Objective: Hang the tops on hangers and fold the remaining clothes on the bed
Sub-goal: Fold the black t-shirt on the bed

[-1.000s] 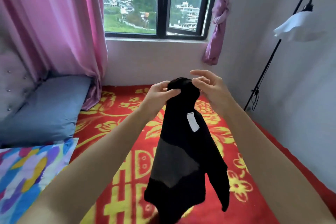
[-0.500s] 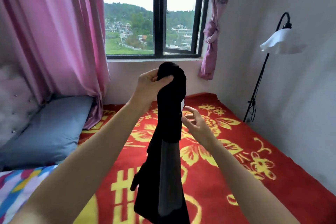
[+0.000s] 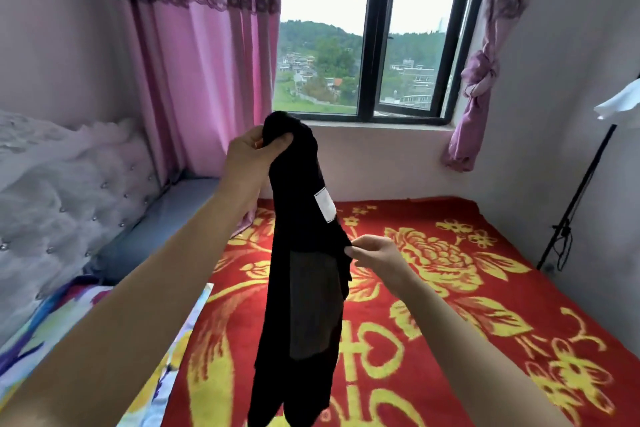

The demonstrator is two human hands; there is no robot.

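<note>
A: Where's the piece rn?

B: I've got the black garment point(image 3: 298, 236) up in the air over the red blanket point(image 3: 467, 305). Its lower end drops out of frame, so can't tell if it touches. My left hand point(image 3: 254, 154) has the top end bunched, fingers + thumb curled tight round it, approx level w/ the window sill point(image 3: 381, 123).

A: And the other?

B: My right hand point(image 3: 375, 255) is lower, pinching the garment's right edge btw thumb and fingertips, a bit below the white label point(image 3: 325, 206).

A: Axis?

B: Near vertical. It hangs straight down from the left hand, so everything I need lies below that grip. The right hand is the one nearer the mid-section and the free lower part.

A: Looks like?

B: Black, soft, collapsed into a narrow column, w/ no sleeves or legs readable. There's a sheer grey panel point(image 3: 311, 302) in the lower half. The label faces me, so poss. I'm seeing the inner side, not sure. Can't say top or bottoms yet.

A: Next?

B: My guess: spread it. Right hand draws the edge out sideways while the left keeps the top up, to ID it before deciding hanger vs fold. Thin fabric, so it'll prob cling and twist.
</note>
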